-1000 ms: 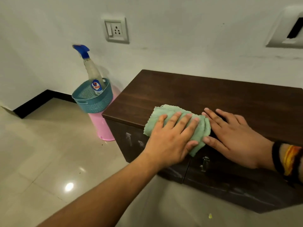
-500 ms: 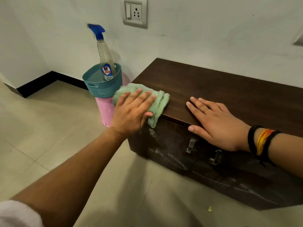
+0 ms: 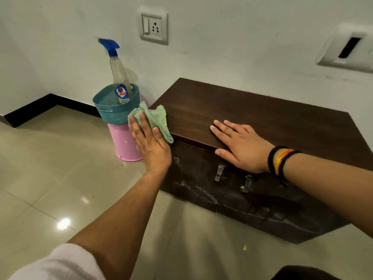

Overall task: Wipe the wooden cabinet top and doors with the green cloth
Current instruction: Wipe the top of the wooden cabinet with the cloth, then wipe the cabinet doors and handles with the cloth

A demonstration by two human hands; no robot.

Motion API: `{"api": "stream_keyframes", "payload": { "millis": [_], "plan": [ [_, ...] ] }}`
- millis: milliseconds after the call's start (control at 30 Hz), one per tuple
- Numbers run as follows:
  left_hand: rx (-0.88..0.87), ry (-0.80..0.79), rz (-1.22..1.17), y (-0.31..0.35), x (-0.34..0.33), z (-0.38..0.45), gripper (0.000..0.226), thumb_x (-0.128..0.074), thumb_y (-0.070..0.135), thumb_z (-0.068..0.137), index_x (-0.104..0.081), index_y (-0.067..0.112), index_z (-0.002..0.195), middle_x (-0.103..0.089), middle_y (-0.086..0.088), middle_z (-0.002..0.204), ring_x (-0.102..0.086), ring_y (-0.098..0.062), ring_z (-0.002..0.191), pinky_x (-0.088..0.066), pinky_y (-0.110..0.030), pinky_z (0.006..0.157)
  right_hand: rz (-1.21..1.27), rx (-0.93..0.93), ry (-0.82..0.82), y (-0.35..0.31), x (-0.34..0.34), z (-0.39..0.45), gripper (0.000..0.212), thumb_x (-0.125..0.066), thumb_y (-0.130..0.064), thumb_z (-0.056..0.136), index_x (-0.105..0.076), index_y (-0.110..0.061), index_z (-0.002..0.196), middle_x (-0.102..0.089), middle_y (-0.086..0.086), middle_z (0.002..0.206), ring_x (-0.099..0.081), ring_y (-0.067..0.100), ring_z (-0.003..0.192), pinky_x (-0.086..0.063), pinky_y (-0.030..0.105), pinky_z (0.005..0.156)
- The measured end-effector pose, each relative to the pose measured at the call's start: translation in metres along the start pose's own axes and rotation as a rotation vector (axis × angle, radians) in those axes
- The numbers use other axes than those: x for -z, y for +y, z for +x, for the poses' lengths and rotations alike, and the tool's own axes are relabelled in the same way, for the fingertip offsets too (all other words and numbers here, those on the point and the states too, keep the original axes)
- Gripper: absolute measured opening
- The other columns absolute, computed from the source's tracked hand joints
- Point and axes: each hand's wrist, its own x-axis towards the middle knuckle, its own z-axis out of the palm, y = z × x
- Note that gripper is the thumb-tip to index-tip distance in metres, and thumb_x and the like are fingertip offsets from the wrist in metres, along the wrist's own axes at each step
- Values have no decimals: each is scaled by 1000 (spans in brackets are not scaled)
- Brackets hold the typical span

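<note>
Nearest the camera, a white sleeve [image 3: 60,263] covers the upper left arm, and the bare forearm runs up and right over the tiled floor [image 3: 40,178]. A small yellow-green scrap [image 3: 244,247] lies on the tiles in front of the cabinet [image 3: 262,122].

The two doors [image 3: 201,184] face the camera, dark and glossy, with pale smears across them; each carries a metal handle [image 3: 219,172] near the middle seam.

The left hand [image 3: 152,144] is at the cabinet's left front corner, held nearly flat with fingers extended and the thumb laid along the edge. It presses the cloth [image 3: 156,120] against that corner; the green fabric bunches above the fingertips and drapes over the edge of the top and down the left side. Whether the fingers pinch the fabric or only press on it cannot be told.

The right hand [image 3: 240,146] lies open and flat on the top near its front edge, palm down, fingers spread, holding nothing. Black and orange bands [image 3: 279,161] circle its wrist.

Just left of the cabinet, a teal basket [image 3: 113,110] sits on a pink bin [image 3: 123,144], with a spray bottle [image 3: 119,77] standing in it. Behind, a switch plate [image 3: 153,26] is set in the white wall.
</note>
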Motion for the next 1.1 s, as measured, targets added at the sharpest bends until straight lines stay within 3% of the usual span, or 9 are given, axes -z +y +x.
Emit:
{"api": "stream_keyframes", "payload": {
  "millis": [200,400,500,600,733,833,900,1000,1100],
  "plan": [
    [177,35,-40,14,-12,-19,64,-17,43,104,-6,14,160,-4,-11,168,-8,-30,153,-4,-47,122,3,119,20,0,0,6,64,-16,-52,103,9,-33,158,11,-6,168,8,18,155,-6,38,121],
    [295,22,-65,15,-34,-61,69,-24,46,99,-18,8,157,-19,-15,161,-21,-37,145,-17,-55,117,31,192,5,-2,0,21,63,-19,-49,103,11,-37,157,14,-11,166,14,13,153,1,32,119],
    [268,-44,-56,13,-38,-89,70,-28,47,98,-22,7,154,-21,-16,159,-24,-38,142,-22,-58,117,40,200,8,-6,-1,29,67,-19,-52,98,8,-37,157,11,-9,167,11,15,154,0,33,120],
    [228,-52,-79,21,-35,-85,71,-25,49,99,-8,14,158,-9,-11,164,-12,-34,149,-13,-56,118,38,214,17,-11,0,38,72,-19,-55,93,6,-36,158,8,-7,168,8,18,154,-3,36,124],
    [246,105,-156,25,-42,-33,68,-16,49,101,7,22,159,11,-1,168,10,-21,154,11,-34,116,73,207,29,-13,0,44,67,-20,-60,99,5,-38,157,7,-9,168,7,17,154,-3,36,124],
    [456,45,-252,7,-56,-69,72,-14,50,100,0,12,159,13,-10,167,11,-26,154,5,-46,124,84,226,32,-15,1,51,75,-4,-70,89,4,-39,157,6,-9,168,6,17,155,-6,39,125],
    [367,-111,-247,7,-58,-117,75,-16,51,100,-8,5,158,17,-15,166,16,-30,153,2,-50,124,86,231,35,-15,1,51,76,-3,-71,88,4,-41,157,6,-10,167,6,16,154,-7,40,125],
    [124,-87,-164,16,-57,-109,73,-18,55,100,2,17,159,17,-5,167,14,-27,153,16,-26,119,81,225,56,-13,0,52,75,-9,-70,88,5,-43,156,6,-12,167,6,15,154,-9,41,125],
    [295,90,-157,9,-58,-66,73,-19,52,97,2,19,159,5,-6,168,5,-24,153,15,-23,117,65,218,46,-15,-1,55,71,-23,-64,95,5,-42,157,6,-11,167,5,16,154,-9,41,125]
  ]
}}
